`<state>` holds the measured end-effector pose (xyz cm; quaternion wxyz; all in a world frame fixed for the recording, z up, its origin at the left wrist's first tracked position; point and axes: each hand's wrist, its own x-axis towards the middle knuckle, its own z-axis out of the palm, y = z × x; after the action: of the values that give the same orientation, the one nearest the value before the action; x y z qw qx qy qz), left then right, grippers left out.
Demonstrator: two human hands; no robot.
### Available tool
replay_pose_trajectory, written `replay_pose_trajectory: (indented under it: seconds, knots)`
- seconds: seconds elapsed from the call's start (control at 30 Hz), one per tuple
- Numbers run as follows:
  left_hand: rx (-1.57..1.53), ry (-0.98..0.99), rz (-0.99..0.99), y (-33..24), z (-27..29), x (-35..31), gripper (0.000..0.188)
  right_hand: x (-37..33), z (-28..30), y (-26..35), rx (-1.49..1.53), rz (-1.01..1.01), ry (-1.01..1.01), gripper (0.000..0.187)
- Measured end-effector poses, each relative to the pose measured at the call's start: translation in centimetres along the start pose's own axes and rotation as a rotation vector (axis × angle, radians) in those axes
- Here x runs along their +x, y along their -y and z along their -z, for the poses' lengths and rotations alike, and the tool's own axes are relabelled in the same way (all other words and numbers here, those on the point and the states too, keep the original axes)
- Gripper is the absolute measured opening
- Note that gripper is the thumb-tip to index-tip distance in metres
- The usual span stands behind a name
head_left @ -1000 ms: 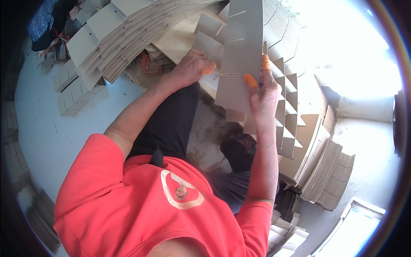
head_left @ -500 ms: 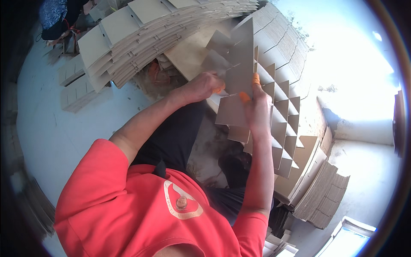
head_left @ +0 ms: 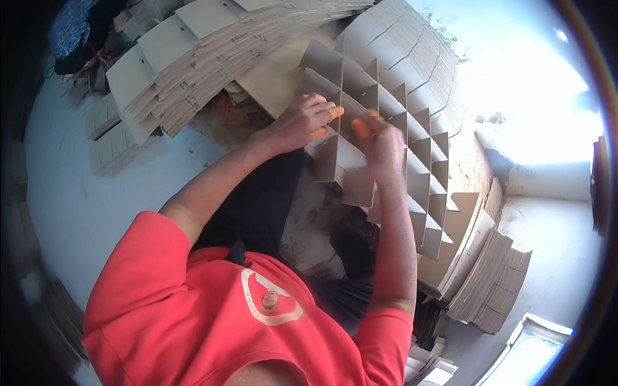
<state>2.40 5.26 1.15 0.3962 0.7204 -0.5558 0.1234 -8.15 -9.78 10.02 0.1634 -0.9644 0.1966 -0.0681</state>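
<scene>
A cardboard divider grid [head_left: 393, 151] of crossed grey-brown strips stands in front of me, its cells open upward. My left hand [head_left: 302, 125] is at its near left side, fingers curled and closed on a strip's edge. Orange finger covers [head_left: 336, 112] show on its fingertips. Across the same cells, my right hand [head_left: 386, 147] grips the top of a strip between thumb and fingers, also in orange covers; it is slightly blurred. The lower part of the grid by my legs is partly hidden by my right forearm.
Long stacks of slotted cardboard strips [head_left: 174, 48] curve along the far left. Another stack of board [head_left: 412, 51] lies behind the grid. A pale board [head_left: 273, 80] lies between them. More stacked cardboard [head_left: 492, 280] stands at the right, and small bundles [head_left: 112, 151] rest on the left floor.
The tall strip that stood above the grid has gone down among the cells. My right hand has lowered its fingers onto it, and my left hand has shifted slightly left.
</scene>
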Motion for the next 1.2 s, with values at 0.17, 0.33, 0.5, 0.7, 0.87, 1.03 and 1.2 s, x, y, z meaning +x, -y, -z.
replay_pose_trajectory:
  seconds: [0.17,0.33,0.5,0.7,0.87,1.03,1.2]
  knots:
    - [0.086,0.113,-0.098,-0.6,-0.4,1.5,0.083,1.6,0.6,-12.9,-0.357,-0.169,-0.263,0.074]
    - [0.064,0.197,-0.147,0.6,-3.3,5.7,0.091,-0.2,0.9,-22.0,-0.320,-0.241,-0.101,0.093]
    - [0.097,0.280,-0.154,4.3,-6.6,9.1,0.090,-3.3,1.0,-13.4,0.091,-0.051,0.058,0.076]
    - [-0.064,0.611,-0.142,4.9,-8.2,12.3,0.037,-5.5,-1.1,-14.3,0.008,0.054,-0.048,0.049]
    - [-0.067,0.487,-0.186,3.8,-8.0,10.1,0.031,-8.1,-2.5,-13.5,0.027,0.094,-0.122,0.050]
    - [-0.135,0.620,-0.263,2.4,-7.2,12.7,0.033,-8.8,1.3,-11.6,0.063,0.044,-0.080,0.060]
    - [0.105,0.265,-0.467,-5.3,1.7,13.7,0.024,-13.0,9.4,-7.4,-0.627,0.313,-0.605,0.039]
